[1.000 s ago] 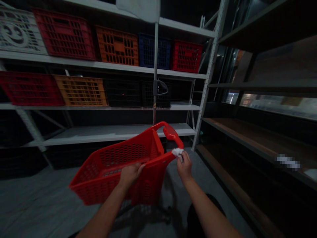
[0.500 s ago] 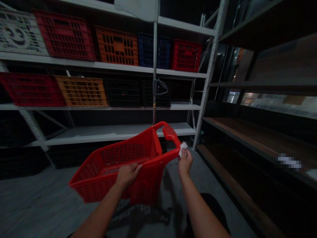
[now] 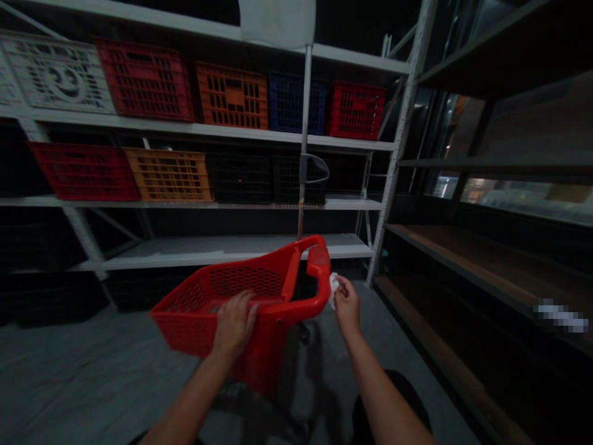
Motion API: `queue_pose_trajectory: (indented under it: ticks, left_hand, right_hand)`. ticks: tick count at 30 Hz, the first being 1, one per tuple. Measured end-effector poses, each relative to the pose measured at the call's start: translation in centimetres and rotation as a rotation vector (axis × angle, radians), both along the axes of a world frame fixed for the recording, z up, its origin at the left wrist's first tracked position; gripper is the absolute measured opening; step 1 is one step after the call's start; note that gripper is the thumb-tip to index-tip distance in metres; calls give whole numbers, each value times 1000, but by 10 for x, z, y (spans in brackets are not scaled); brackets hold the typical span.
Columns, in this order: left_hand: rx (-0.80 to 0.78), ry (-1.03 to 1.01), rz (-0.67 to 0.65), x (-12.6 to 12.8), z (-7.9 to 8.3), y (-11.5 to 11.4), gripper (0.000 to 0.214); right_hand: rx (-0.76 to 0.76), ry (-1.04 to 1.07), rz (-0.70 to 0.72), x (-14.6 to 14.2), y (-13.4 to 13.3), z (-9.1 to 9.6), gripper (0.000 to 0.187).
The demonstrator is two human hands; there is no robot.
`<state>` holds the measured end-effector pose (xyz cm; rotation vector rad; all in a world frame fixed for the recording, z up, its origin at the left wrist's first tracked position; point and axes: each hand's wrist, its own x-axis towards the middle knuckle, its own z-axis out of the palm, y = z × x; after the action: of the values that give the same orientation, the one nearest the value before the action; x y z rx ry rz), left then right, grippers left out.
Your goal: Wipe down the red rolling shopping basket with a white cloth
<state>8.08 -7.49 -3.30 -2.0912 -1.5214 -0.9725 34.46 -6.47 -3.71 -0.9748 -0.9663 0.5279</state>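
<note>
The left hand (image 3: 234,321) grips the near rim of the tilted red basket (image 3: 241,296) above the floor while the right hand (image 3: 347,304) pinches a white cloth (image 3: 333,288) against its handle end, seemingly mid-wipe, most of the basket untouched.

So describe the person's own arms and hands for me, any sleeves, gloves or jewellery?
Both forearms are bare up to the frame's edge, with no sleeve in view. The left hand and right hand wear no gloves. No watch, ring or bracelet shows, though the light is dim.
</note>
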Motion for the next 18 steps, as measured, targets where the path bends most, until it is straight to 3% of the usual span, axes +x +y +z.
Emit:
queue_pose_trajectory:
  ticks: [2, 5, 8, 13, 18]
  left_hand:
    - [17, 5, -65, 27, 17, -15, 39]
    - [-38, 45, -121, 72, 42, -37, 37]
    - [-162, 70, -55, 98, 54, -49, 47]
    - [-237, 91, 10, 92, 53, -50, 58]
    - [-246, 72, 36, 85, 52, -49, 60]
  right_hand:
    - [13, 41, 64, -13, -15, -1, 32]
    - [66, -7, 26, -33, -33, 0, 29]
    - [111, -104, -50, -48, -43, 2, 23]
    - [173, -350, -94, -42, -17, 21, 21]
    - [132, -507, -135, -20, 14, 46, 24]
